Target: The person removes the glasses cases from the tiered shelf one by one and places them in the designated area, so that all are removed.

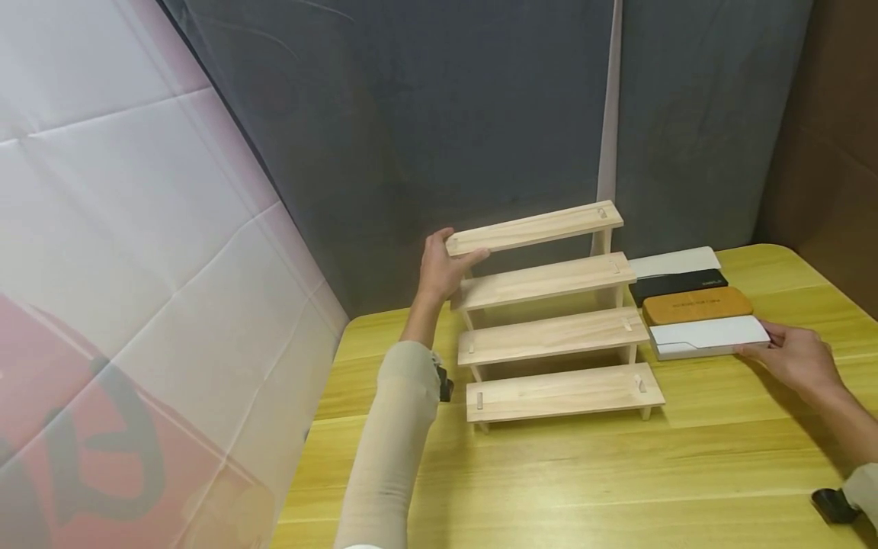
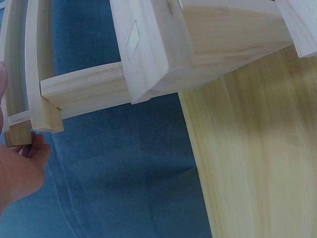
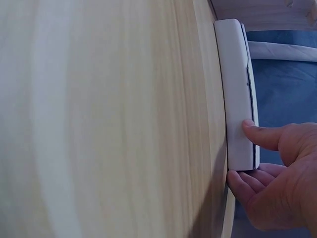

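A pale wooden four-step display rack [image 1: 549,338] stands on the table in the head view. My left hand [image 1: 440,267] grips the left end of its top step, thumb in front; the left wrist view has that hand [image 2: 22,171] at the frame's edge, against the rack's end. My right hand [image 1: 799,360] holds the right end of a white flat case [image 1: 709,332] lying right of the rack. Seen from the right wrist, the thumb presses the long side of the white case [image 3: 235,94] while the other fingers [image 3: 247,186] curl at its short end.
Behind the white case lie an orange-brown case [image 1: 696,305], a black case [image 1: 679,284] and another white one [image 1: 675,262], side by side. A grey curtain [image 1: 411,137] hangs behind the yellow wood-grain table [image 1: 583,488]; a pale printed sheet [image 1: 171,229] is at left.
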The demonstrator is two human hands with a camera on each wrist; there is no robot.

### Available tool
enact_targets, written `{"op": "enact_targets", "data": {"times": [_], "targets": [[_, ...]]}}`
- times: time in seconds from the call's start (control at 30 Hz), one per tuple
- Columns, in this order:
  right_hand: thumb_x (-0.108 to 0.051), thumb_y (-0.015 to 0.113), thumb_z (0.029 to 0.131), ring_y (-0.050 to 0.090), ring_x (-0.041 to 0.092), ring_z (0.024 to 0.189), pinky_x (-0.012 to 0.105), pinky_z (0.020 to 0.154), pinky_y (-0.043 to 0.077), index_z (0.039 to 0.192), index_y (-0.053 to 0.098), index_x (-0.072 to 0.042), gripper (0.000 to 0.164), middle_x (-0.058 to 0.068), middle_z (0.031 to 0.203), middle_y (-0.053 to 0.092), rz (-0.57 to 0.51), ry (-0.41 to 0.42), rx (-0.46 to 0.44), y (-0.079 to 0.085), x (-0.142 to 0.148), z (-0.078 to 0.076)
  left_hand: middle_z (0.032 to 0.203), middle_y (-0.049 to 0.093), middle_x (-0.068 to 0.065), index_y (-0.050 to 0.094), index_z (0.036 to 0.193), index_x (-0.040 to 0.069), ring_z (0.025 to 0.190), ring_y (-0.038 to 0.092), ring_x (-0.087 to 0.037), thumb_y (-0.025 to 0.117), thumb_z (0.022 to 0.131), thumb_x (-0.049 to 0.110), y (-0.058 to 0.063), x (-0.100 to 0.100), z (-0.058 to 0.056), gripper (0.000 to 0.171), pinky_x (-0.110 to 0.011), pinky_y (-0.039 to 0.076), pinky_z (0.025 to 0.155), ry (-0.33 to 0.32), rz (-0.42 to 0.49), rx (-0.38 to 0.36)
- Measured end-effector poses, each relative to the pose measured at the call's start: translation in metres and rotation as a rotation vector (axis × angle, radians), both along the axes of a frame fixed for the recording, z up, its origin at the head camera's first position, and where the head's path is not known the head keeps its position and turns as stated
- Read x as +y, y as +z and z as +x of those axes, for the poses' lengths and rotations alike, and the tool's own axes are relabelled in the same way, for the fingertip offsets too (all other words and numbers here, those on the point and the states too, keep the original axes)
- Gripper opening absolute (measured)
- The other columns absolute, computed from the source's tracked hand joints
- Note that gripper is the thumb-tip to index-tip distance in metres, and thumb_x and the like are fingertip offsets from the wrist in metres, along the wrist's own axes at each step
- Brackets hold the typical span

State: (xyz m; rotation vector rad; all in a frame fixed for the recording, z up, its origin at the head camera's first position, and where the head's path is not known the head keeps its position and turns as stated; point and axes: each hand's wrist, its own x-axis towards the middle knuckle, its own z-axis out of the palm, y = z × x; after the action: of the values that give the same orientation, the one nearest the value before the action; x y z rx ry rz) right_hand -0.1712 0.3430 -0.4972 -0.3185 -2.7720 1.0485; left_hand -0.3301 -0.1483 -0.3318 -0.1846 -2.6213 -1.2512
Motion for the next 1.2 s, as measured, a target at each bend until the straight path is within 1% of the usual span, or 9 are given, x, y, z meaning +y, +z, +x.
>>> {"op": "enact_targets", "data": {"times": [0.2,0.4,0.7,0.9,1.07,1.17,1.2], "targets": [[-0.032,0.074,0.101,0.045,0.067,0.125,0.074,0.098,0.039,0.142,0.044,0.021,0.074,0.043,0.134,0.05,0.004,-0.02,0.022,0.001,-0.001,0.0,0.161,0.042,-0.013,0.043,0.16,0.007,0.148,0.043,-0.032,0.087,0.089,0.046,0.0,0.0,0.0,0.092,-0.046,0.038,0.122,-0.001,0.003,0.001],[-0.027,0.07,0.104,0.042,0.069,0.126,0.077,0.101,0.037,0.142,0.044,0.022,0.067,0.041,0.132,0.052,0.0,-0.011,0.021,0.001,0.001,0.001,0.16,0.042,-0.012,0.043,0.16,0.007,0.147,0.044,-0.031,0.087,0.089,0.047,-0.001,0.0,-0.001,0.093,-0.046,0.039,0.122,0.004,-0.005,-0.008],[-0.022,0.067,0.104,0.042,0.069,0.126,0.076,0.104,0.032,0.14,0.045,0.023,0.061,0.042,0.13,0.052,0.014,-0.037,0.019,0.002,-0.002,0.0,0.16,0.043,-0.013,0.043,0.159,0.007,0.147,0.044,-0.031,0.087,0.089,0.048,-0.001,0.0,-0.001,0.093,-0.045,0.039,0.122,0.003,-0.016,-0.006],[-0.022,0.068,0.103,0.041,0.069,0.127,0.076,0.104,0.03,0.14,0.045,0.023,0.063,0.042,0.131,0.051,0.0,-0.042,0.011,0.003,-0.002,-0.001,0.159,0.043,-0.012,0.043,0.159,0.007,0.147,0.044,-0.031,0.086,0.089,0.047,-0.002,0.0,0.0,0.092,-0.046,0.039,0.122,0.0,-0.009,0.008],[-0.025,0.068,0.104,0.04,0.07,0.127,0.077,0.104,0.034,0.141,0.043,0.024,0.066,0.042,0.131,0.05,-0.015,-0.03,-0.006,0.004,-0.002,-0.002,0.162,0.041,-0.012,0.04,0.161,0.007,0.15,0.041,-0.03,0.086,0.09,0.048,-0.007,0.0,0.001,0.094,-0.044,0.036,0.124,0.0,0.032,0.031],[-0.033,0.065,0.106,0.037,0.07,0.132,0.076,0.105,0.035,0.146,0.037,0.023,0.074,0.042,0.138,0.044,-0.068,-0.02,-0.051,0.005,-0.002,-0.003,0.167,0.036,-0.011,0.035,0.164,0.006,0.153,0.037,-0.03,0.085,0.091,0.049,-0.011,0.0,0.003,0.098,-0.044,0.034,0.125,-0.012,0.088,0.039],[-0.036,0.063,0.107,0.035,0.069,0.134,0.076,0.107,0.035,0.148,0.034,0.022,0.077,0.043,0.142,0.041,-0.093,-0.019,-0.07,0.006,-0.002,-0.003,0.168,0.035,-0.011,0.034,0.165,0.006,0.152,0.038,-0.03,0.084,0.091,0.049,-0.013,0.001,0.003,0.099,-0.044,0.034,0.125,-0.016,0.11,0.043]]}}
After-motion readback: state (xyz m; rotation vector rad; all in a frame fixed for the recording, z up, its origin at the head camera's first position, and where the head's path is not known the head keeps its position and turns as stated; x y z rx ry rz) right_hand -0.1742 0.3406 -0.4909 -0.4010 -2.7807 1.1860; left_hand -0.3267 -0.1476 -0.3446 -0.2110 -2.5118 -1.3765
